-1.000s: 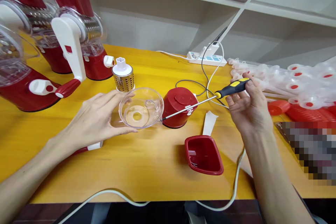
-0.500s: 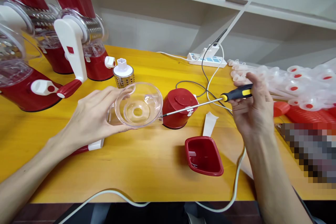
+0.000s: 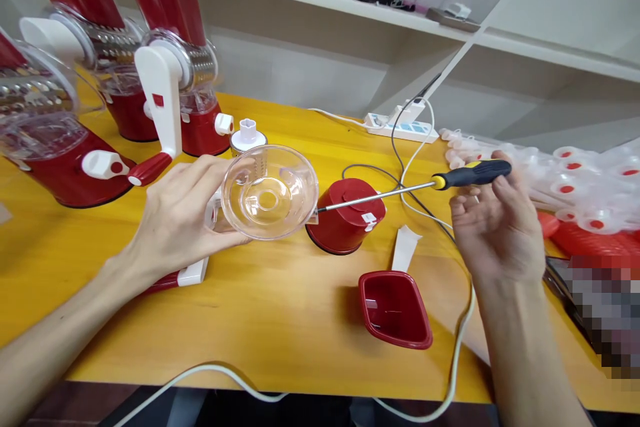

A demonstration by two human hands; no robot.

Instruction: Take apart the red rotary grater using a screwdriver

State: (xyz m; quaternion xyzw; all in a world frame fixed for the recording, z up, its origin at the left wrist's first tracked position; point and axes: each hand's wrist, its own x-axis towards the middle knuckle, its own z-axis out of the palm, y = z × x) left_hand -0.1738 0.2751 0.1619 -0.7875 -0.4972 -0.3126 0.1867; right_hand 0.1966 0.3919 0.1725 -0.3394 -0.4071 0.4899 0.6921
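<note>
My left hand point(image 3: 183, 217) holds the clear bowl point(image 3: 270, 191) by its left rim, fingers curled around it, lifted off the yellow table point(image 3: 280, 307) and tilted so its open side faces me. My right hand point(image 3: 500, 227) pinches the screwdriver point(image 3: 415, 188) by its black-and-yellow handle, fingertips point(image 3: 493, 172) closed on it. The shaft runs left, nearly level, and its tip meets the bowl's right edge; can't tell exactly what it touches there.

Relative to the bowl: red cup point(image 3: 347, 217) upside down just right of it, under the shaft. Red tray point(image 3: 395, 308) lower right, near the table's front edge. White strip point(image 3: 405, 247) between cup and my right hand. Grater drum point(image 3: 249, 140) just behind the bowl, partly hidden. Red graters with white cranks point(image 3: 165, 100) far left and behind. Power strip point(image 3: 397, 125) behind right, cables point(image 3: 400, 173) running from it. Clear parts pile point(image 3: 575, 173) far right.
</note>
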